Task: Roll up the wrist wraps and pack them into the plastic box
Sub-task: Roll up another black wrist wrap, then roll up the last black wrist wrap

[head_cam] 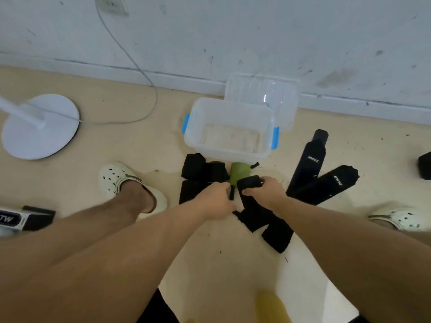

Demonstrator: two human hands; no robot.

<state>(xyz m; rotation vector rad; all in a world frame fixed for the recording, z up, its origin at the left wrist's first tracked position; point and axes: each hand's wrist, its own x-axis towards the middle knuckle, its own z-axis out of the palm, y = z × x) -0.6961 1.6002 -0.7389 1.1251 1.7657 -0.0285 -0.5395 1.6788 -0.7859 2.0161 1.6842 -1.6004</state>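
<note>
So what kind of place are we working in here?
Likely a plain indoor room, working on the floor: beige floor meeting a scuffed white wall, a round lamp base with its cord running up to a wall socket.

White brand lettering is showing on two black wrist wraps (310,164) lying right of the plastic box (229,129), too blurred to read surely. "TW" is showing on a box (14,219) at the left edge.
</note>
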